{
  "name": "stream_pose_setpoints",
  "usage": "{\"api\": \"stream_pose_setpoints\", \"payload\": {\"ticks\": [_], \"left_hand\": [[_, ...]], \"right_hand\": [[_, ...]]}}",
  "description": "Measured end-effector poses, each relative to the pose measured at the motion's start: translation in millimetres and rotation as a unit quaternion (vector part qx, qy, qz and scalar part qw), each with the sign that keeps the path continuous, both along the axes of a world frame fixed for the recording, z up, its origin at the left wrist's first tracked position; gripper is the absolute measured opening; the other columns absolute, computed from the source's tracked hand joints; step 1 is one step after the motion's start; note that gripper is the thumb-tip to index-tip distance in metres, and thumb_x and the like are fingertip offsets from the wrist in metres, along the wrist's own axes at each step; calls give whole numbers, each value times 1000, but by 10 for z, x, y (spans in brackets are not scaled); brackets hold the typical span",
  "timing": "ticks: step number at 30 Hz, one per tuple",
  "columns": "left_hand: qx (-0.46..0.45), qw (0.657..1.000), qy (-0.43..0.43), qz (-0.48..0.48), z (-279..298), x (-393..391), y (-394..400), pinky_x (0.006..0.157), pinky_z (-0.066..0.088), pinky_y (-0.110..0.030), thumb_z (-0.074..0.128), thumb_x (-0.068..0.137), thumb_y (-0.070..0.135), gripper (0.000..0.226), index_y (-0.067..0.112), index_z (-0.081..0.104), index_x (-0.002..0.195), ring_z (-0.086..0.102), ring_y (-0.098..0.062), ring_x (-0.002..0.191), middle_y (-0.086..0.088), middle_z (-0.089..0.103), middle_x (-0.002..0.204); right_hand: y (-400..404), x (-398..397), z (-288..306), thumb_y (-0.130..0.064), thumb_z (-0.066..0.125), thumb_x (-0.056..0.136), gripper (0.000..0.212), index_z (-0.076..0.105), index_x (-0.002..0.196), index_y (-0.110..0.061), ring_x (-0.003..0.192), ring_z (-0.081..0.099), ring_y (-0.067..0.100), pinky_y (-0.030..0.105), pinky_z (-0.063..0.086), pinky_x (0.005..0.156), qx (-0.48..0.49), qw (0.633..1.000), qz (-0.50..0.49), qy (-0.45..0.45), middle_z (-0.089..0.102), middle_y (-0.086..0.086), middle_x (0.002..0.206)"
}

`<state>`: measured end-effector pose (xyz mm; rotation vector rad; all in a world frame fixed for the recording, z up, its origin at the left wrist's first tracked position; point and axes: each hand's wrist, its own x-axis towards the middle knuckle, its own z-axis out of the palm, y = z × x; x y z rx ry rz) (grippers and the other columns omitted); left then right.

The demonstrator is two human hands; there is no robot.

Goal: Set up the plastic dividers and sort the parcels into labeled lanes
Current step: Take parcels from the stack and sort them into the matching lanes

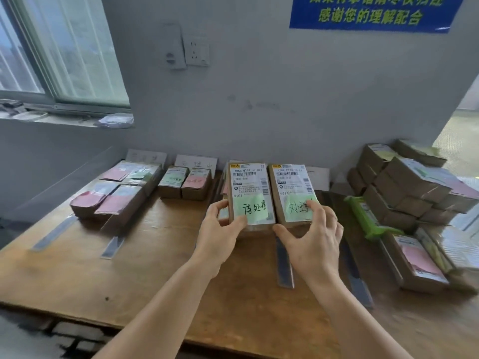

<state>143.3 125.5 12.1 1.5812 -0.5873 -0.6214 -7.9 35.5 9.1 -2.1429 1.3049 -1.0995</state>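
Note:
Two brown parcels with white shipping labels and green handwritten notes are held side by side above the wooden table (129,268). My left hand (220,234) grips the left parcel (250,195) at its near end. My right hand (315,239) grips the right parcel (293,193) the same way. Clear plastic dividers (283,265) lie as strips running front to back on the table, marking lanes. White label cards (195,161) lean against the wall behind the lanes. Sorted parcels with pink notes (114,200) fill the left lane, and two parcels (185,181) sit in the second.
A large pile of unsorted parcels (404,187) is stacked at the right end of the table, with a green packet (368,218) and more parcels (417,263) in front. A window (51,53) is at left; a socket (197,51) and blue notice (370,11) are on the wall.

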Motion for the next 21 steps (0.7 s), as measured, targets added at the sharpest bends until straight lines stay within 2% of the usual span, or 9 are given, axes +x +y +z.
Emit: {"api": "stream_pose_setpoints", "payload": {"ticks": [5, 7, 11, 15, 19, 21], "left_hand": [[-8, 1000, -13, 5, -24, 349, 304, 81, 56, -37, 69, 83, 28, 37, 45, 48, 109, 66, -7, 92, 13, 72, 90], [-18, 1000, -19, 12, -28, 458, 398, 77, 57, -33, 69, 85, 28, 37, 46, 47, 108, 66, -5, 90, 14, 72, 88], [-45, 999, 6, 25, -13, 656, 520, 64, 55, -19, 67, 87, 23, 36, 39, 48, 113, 66, -5, 88, 11, 71, 90], [-56, 997, 21, 38, 8, 894, 581, 59, 51, -13, 66, 88, 20, 33, 39, 48, 109, 66, -7, 91, 7, 71, 96], [-57, 997, 7, 60, 45, 1213, 584, 57, 49, -10, 67, 87, 19, 32, 41, 49, 102, 65, 4, 84, 12, 71, 87], [-55, 996, 3, 72, 69, 1386, 563, 58, 49, -11, 67, 87, 18, 33, 40, 50, 105, 66, -1, 87, 12, 72, 88]], "right_hand": [[270, 354, -46, -50, 77, 69, 81, 35, 134, -27, 125, 23, 21, 33, 32, 95, -5, 1000, 8, -10, 33, 1, 138], [344, 484, -48, -49, 78, 69, 81, 34, 134, -28, 126, 23, 20, 35, 35, 96, -8, 1000, 19, -16, 32, 0, 139], [404, 759, -38, -46, 81, 66, 88, 32, 136, -24, 122, 23, 12, 27, 28, 94, -19, 998, 46, -38, 35, -1, 137], [390, 1074, -47, -44, 82, 65, 91, 31, 136, -20, 113, 17, 1, 26, 27, 94, -28, 996, 74, -43, 36, 0, 136], [304, 1438, -42, -44, 82, 65, 88, 33, 135, -21, 122, 26, 14, 28, 30, 95, -25, 993, 106, -41, 37, 0, 135], [247, 1630, -32, -45, 82, 65, 88, 35, 135, -20, 124, 26, 16, 29, 28, 97, -22, 992, 117, -43, 37, 1, 136]]}}
